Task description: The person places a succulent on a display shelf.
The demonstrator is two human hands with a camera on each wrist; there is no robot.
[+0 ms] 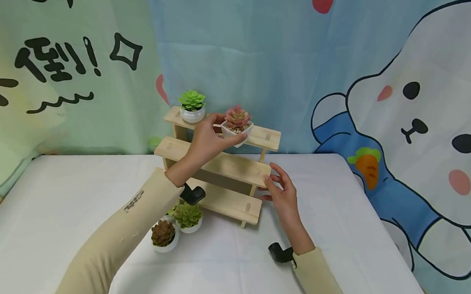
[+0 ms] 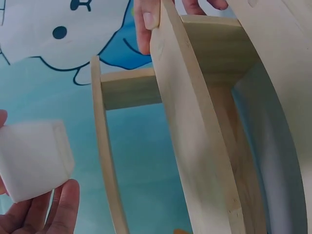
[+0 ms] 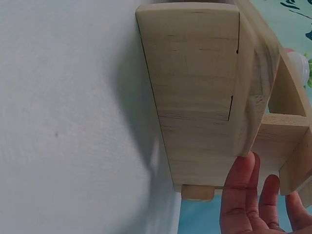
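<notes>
A pink succulent in a white angular pot point(image 1: 237, 120) is in my left hand point(image 1: 209, 142), held between thumb and fingers over the top tier. The left wrist view shows the white pot point(image 2: 35, 158) from below, with fingers point(image 2: 67, 207) around it. My right hand point(image 1: 283, 192) grips the right end of the middle tier of a three-tier wooden stand point(image 1: 230, 167). In the right wrist view, fingertips point(image 3: 243, 168) touch the wooden end. On the top tier's left end sits a bright green succulent in a round white pot point(image 1: 192, 107).
In front of the stand, near my left forearm, are a brown-red succulent in a white pot point(image 1: 164, 235) and a green one point(image 1: 188, 216), with another partly hidden by the sleeve. A white-covered table point(image 1: 228, 272) lies beneath. A printed cloth backdrop point(image 1: 241, 53) hangs behind.
</notes>
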